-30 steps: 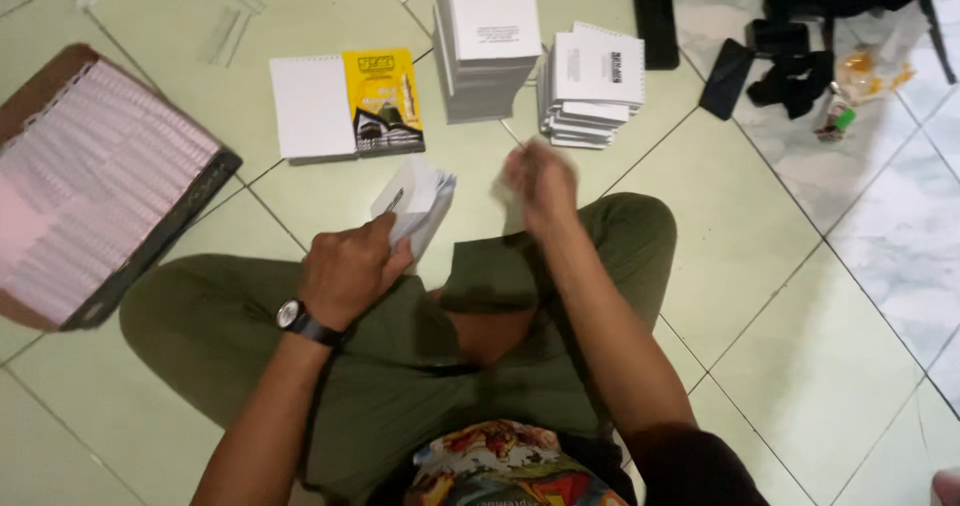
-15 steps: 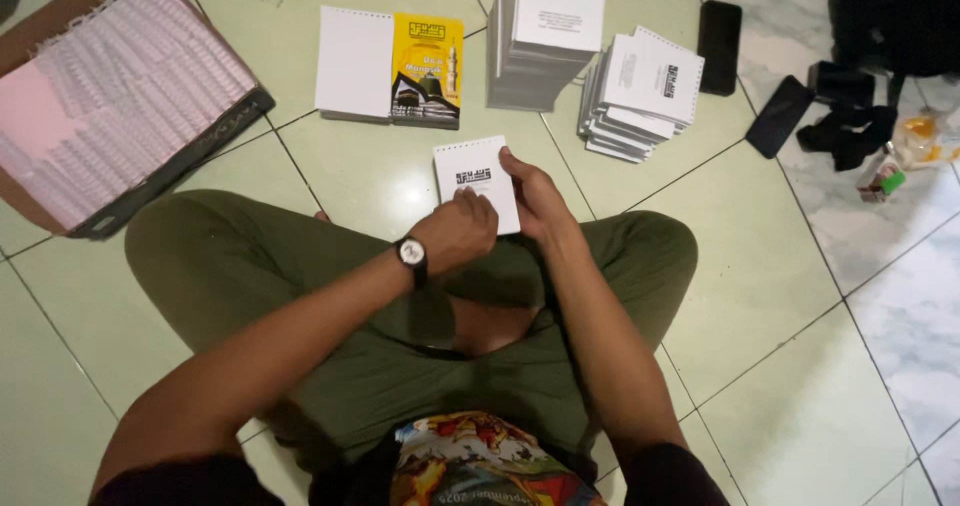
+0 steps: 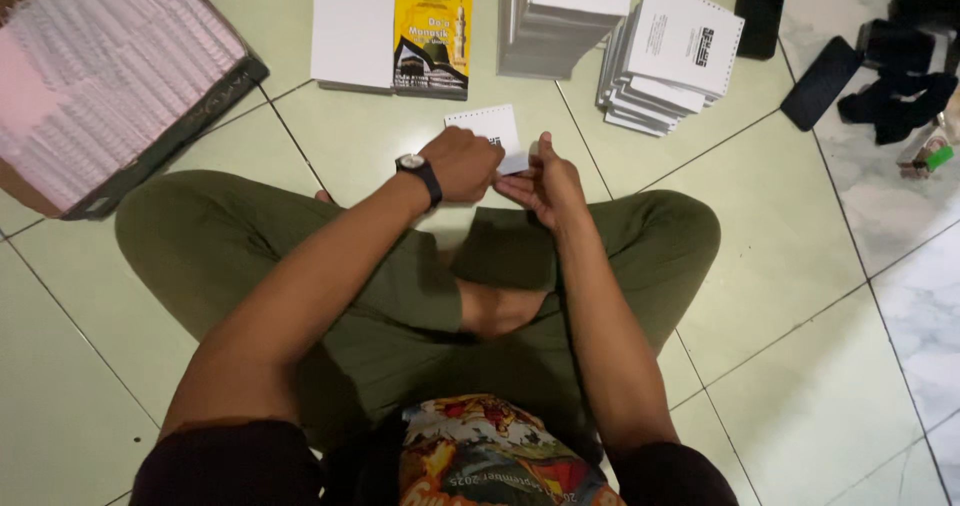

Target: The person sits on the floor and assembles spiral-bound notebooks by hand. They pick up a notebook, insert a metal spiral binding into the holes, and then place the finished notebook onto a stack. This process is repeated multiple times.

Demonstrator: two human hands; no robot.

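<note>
I sit cross-legged on a tiled floor in green trousers. Both hands hold a small white booklet (image 3: 490, 131) with punched holes along its top edge, raised in front of my knees. My left hand (image 3: 462, 163), with a black wristwatch on its wrist, grips the booklet's lower left part from above. My right hand (image 3: 545, 184) pinches its lower right corner. Much of the booklet's lower half is hidden by my fingers.
An open cardboard box (image 3: 160, 136) of pink-white spiral bindings lies at the far left. Ahead lie a white pad (image 3: 352, 28) beside a yellow booklet (image 3: 432, 32), a tall white stack (image 3: 565, 16), a fanned pile of booklets (image 3: 672, 56), and two dark phones (image 3: 822, 83) at the right.
My hands and the booklet have stayed together in front of my knees. A second ago my left hand alone held loose white sheets and my right hand was apart from them. The view has shifted.
</note>
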